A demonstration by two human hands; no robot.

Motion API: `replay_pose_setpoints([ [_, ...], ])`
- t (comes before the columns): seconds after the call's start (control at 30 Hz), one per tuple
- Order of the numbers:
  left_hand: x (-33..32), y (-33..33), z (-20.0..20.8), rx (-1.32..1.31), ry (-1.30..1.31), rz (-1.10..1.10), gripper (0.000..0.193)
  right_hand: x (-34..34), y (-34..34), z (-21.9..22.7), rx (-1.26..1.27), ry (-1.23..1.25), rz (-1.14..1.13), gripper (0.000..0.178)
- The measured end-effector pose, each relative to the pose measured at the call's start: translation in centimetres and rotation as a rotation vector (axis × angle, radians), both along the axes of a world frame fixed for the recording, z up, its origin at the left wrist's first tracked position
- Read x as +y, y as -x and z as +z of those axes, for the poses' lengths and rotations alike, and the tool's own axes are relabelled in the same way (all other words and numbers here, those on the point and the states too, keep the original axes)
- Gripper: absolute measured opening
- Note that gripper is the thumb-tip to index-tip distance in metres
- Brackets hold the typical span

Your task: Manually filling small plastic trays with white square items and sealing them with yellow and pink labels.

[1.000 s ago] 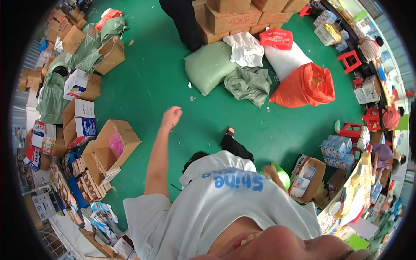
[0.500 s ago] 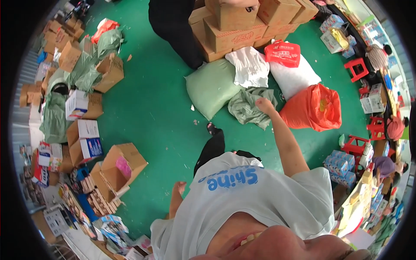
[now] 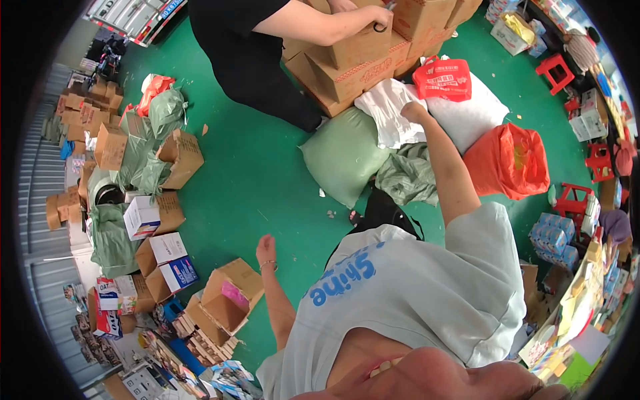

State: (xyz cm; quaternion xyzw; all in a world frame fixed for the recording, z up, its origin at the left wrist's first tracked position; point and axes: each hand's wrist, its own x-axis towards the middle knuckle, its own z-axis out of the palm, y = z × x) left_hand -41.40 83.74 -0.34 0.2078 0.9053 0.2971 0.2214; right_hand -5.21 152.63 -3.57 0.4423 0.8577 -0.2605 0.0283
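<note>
White crumpled cloth or limp sack is laid over the upper right side of a plump pale-green filled sack, and the right hand is reached out at its right edge. The fingers look bent, but it cannot be told whether the white material is gripped or merely overlapped in view. The left hand is held low over the green floor, its fingers loosely bent and partly spread, with nothing seen in its hold; an open brown cardboard box with bright pink plastic inside stands near it.

Just below the white material, a crumpled grey-green sack is partly crossed by the right forearm. To the right, a full white sack is topped by a red plastic bag, and a bulging orange-red sack is set beside it. Beyond, stacked brown cardboard cartons are being handled by a co-worker in black.

The lower middle is blocked by the wearer's pale T-shirt and chin. The co-worker's head is cut off by the upper edge, and a small dark ring-like object at that person's hand is hard to make out.
</note>
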Motion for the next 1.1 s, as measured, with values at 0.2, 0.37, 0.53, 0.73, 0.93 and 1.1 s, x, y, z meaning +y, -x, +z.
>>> replay_pose_setpoints([
  [0.2, 7.8, -5.1, -1.5, -0.121, 0.031, -0.139, 0.031, 11.3, 6.1, 2.3, 0.148, 0.002, -0.093, 0.03],
  [0.37, 17.9, -6.0, 5.5, -0.83, -0.067, 0.163, 0.019, 17.9, 5.5, 2.1, 0.195, -0.017, -0.17, 0.032],
  [0.53, 24.2, -4.2, 5.5, -0.6, 0.193, 0.098, 0.024, 16.9, -3.6, -6.6, -0.036, -0.086, 0.164, 0.026],
  [0.73, 24.8, -2.9, -3.1, -0.376, 0.464, 0.016, 0.031, 11.8, -20.5, -18.7, -0.495, -0.039, 0.262, 0.015],
  [0.93, 27.6, 0.1, -1.7, -0.172, 0.187, 0.059, 0.041, 8.5, -16.5, -11.8, -0.652, -0.017, 0.57, 0.011],
  [1.1, 21.9, -2.3, -3.3, -0.281, 0.328, 0.101, 0.04, 10.1, -12.0, -8.3, -0.341, -0.159, 0.369, 0.014],
])
